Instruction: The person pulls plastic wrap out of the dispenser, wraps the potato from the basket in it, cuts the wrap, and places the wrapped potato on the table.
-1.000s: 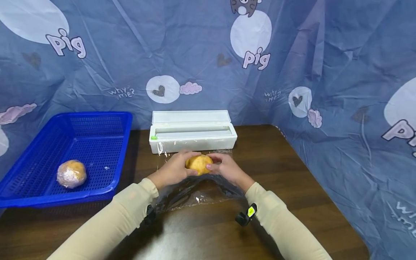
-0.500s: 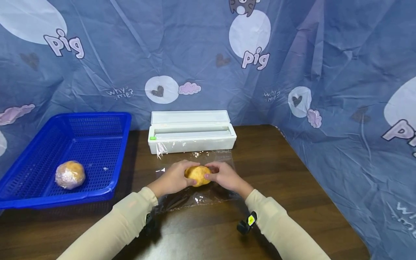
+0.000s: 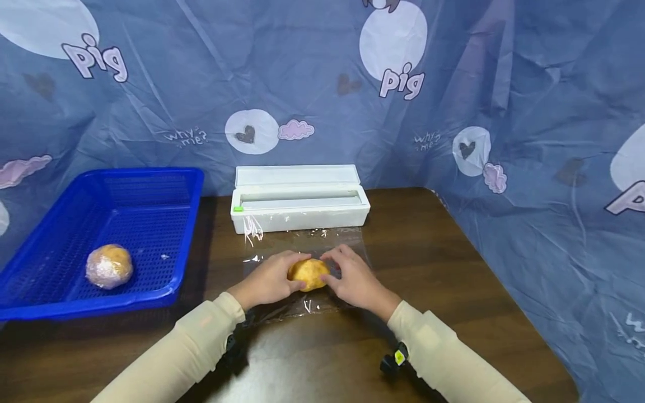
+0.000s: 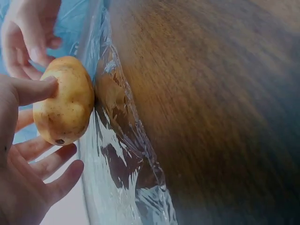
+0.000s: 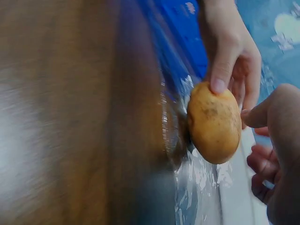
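A yellow potato (image 3: 309, 274) rests on a sheet of clear plastic wrap (image 3: 282, 310) spread on the table. My left hand (image 3: 269, 281) grips the potato from its left side, thumb on the near face and fingers at the far side. My right hand (image 3: 355, 282) is at the potato's right end, its thumb tip right by the skin and its fingers bent loosely. In the right wrist view, the fingers of the right hand (image 5: 281, 150) stand off the potato (image 5: 214, 124). Seen from the left wrist, the potato (image 4: 65, 103) shows a dark spot at its end.
Behind the hands stands an open white wrap dispenser box (image 3: 302, 217), from which the wrap runs out. On the left, a blue plastic basket (image 3: 182, 246) holds one wrapped potato (image 3: 109, 266). A printed blue cloth (image 3: 312, 73) hangs behind the brown table (image 3: 428, 252).
The potato has come down and toward me onto the wrap. My right hand has loosened and drawn slightly right, away from it. The left hand keeps its hold.
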A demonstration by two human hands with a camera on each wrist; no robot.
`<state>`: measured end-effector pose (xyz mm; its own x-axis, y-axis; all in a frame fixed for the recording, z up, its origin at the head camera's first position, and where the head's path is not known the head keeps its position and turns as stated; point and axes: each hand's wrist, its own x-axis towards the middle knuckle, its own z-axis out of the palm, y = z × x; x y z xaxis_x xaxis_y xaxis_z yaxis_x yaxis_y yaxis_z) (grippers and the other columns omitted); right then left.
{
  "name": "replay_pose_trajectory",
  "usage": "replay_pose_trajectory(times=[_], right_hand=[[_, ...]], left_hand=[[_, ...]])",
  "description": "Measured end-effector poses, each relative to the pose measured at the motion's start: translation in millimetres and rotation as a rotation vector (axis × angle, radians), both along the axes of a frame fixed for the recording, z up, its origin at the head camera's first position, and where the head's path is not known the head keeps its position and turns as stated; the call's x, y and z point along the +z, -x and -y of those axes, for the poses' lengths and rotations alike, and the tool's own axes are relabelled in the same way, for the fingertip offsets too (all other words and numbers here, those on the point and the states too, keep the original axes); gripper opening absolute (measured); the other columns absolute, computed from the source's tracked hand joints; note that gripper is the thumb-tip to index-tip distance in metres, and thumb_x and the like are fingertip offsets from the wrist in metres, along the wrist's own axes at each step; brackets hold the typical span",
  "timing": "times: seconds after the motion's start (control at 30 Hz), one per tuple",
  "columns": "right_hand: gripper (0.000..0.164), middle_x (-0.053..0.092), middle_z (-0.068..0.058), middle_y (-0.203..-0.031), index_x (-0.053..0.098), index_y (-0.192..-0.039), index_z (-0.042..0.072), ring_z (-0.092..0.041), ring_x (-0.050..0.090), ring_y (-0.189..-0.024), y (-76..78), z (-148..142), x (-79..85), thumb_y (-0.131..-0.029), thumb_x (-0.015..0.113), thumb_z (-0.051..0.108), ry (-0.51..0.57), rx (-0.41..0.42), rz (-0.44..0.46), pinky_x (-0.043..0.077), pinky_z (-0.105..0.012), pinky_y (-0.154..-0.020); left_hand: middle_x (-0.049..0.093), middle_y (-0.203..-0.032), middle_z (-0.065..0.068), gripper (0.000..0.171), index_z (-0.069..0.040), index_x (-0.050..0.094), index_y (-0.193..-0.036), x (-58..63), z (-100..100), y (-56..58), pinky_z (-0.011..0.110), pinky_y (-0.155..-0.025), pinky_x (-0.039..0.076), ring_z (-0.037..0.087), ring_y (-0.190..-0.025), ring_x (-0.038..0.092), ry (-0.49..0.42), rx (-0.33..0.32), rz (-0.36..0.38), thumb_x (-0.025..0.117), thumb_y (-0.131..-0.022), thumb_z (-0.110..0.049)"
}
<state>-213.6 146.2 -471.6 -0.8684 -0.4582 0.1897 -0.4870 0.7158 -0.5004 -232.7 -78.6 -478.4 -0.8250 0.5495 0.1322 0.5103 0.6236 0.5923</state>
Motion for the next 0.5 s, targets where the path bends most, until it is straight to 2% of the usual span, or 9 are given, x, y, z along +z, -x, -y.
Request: replay_pose_trajectory(times=[0.1, 0.17, 0.23, 0.33, 0.5], right_hand=[[0.022, 0.061, 0.000, -0.100, 0.069, -0.106, 0.010, -0.015, 0.060, -0.085, -12.9, -2, -0.3, -0.088, 0.079, 0.019, -0.135, 0.141, -0.153, 0.053, -0.032, -0.076], [0.017, 0.061, 0.003, -0.095, 0.070, -0.100, 0.012, -0.013, 0.061, -0.082, -19.3, -2, -2.5, -0.088, 0.079, 0.020, -0.254, 0.256, -0.253, 0.054, -0.031, -0.075], [0.016, 0.061, 0.004, -0.092, 0.071, -0.097, 0.014, -0.012, 0.061, -0.079, -22.5, -2, -6.6, -0.087, 0.079, 0.022, -0.353, 0.338, -0.345, 0.054, -0.032, -0.072], [0.013, 0.060, 0.003, -0.088, 0.071, -0.094, 0.015, -0.014, 0.061, -0.073, -23.8, -2, -15.3, -0.089, 0.077, 0.025, -0.444, 0.374, -0.438, 0.053, -0.033, -0.065], [0.006, 0.058, 0.005, -0.084, 0.070, -0.087, 0.016, -0.013, 0.057, -0.069, -22.3, -2, -32.0, -0.093, 0.070, 0.018, -0.498, 0.363, -0.530, 0.048, -0.029, -0.059]], left_hand=[[0.060, -0.134, 0.016, 0.068, -0.006, 0.054, -0.145, 0.5, 1, -2.6, 0.046, -0.097, 0.050, 0.029, -0.113, 0.061, 0.040, -0.021, -0.022, 0.082, -0.085, -0.023], [0.058, -0.136, 0.017, 0.069, -0.007, 0.053, -0.146, 2.0, 3, -4.3, 0.049, -0.099, 0.049, 0.032, -0.118, 0.059, 0.057, -0.024, -0.042, 0.082, -0.085, -0.025], [0.055, -0.141, 0.017, 0.069, -0.010, 0.052, -0.146, 4.5, 4, -5.9, 0.052, -0.102, 0.046, 0.034, -0.124, 0.056, 0.071, -0.015, -0.060, 0.082, -0.086, -0.027], [0.049, -0.147, 0.017, 0.066, -0.012, 0.053, -0.147, 9.0, 4, -8.6, 0.056, -0.105, 0.043, 0.037, -0.132, 0.049, 0.087, -0.015, -0.093, 0.079, -0.088, -0.029], [0.049, -0.148, 0.014, 0.056, -0.016, 0.057, -0.144, 11.6, 2, -13.4, 0.054, -0.108, 0.040, 0.035, -0.134, 0.047, 0.127, -0.040, -0.182, 0.074, -0.091, -0.024]])
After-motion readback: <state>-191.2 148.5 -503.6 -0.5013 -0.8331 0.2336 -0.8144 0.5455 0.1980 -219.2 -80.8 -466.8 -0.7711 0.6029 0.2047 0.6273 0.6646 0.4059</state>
